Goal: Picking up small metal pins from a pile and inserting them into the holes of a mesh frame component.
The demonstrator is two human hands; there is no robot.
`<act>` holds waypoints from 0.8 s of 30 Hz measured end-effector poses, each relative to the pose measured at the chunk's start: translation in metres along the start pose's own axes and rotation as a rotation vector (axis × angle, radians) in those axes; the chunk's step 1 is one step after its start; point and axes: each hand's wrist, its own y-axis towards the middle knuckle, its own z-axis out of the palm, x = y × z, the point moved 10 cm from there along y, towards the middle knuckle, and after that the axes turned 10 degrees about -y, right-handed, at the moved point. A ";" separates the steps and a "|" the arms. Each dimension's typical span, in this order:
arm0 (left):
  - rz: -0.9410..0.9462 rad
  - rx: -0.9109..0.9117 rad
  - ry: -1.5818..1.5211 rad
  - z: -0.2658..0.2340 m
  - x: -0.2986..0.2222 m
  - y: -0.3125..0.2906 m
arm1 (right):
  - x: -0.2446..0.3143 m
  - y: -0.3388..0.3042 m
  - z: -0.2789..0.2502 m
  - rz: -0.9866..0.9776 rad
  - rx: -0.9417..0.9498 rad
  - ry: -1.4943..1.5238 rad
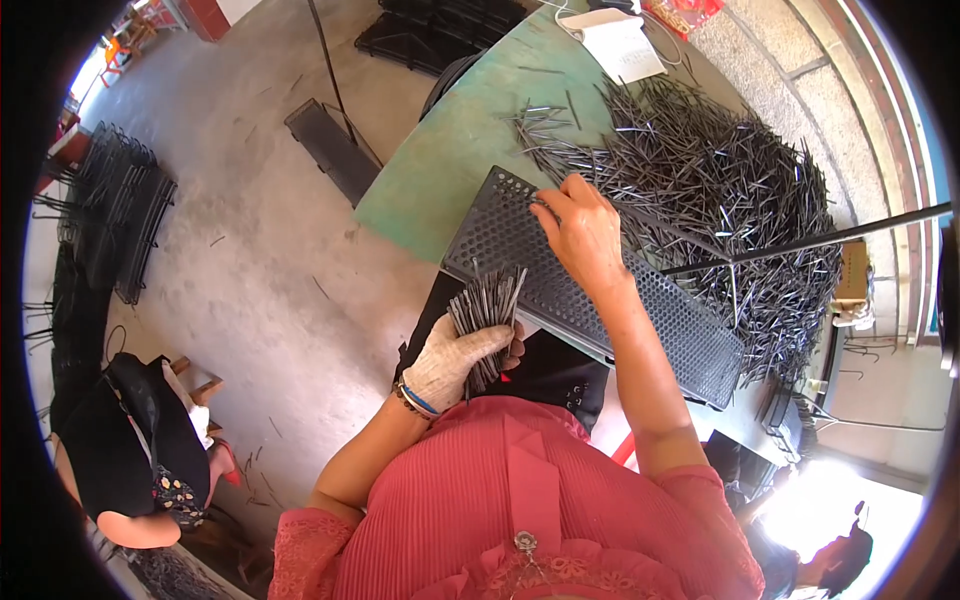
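Your gloved left hand [450, 362] is gripping dark sticks [487, 300] beside the perforated tray [558, 288], seemingly keeping them within reach, while your right hand [583, 232] is curling over the tray, its hold unclear.

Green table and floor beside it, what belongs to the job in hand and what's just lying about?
In the job, likely:
bundle of thin black rods, in the gloved left hand
perforated black tray, right hand over it
rod pile on the green table

Lying about, apparently:
white paper
red packet
dark panel on the floor
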 end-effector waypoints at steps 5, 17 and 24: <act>-0.024 0.062 0.029 0.004 -0.004 -0.002 | -0.001 0.002 0.018 -0.053 0.082 -0.109; -0.029 0.017 0.047 -0.003 -0.004 -0.001 | 0.006 0.005 0.028 -0.138 0.105 -0.234; -0.058 0.066 0.030 -0.005 0.003 -0.001 | 0.010 0.014 0.004 -0.137 0.131 -0.257</act>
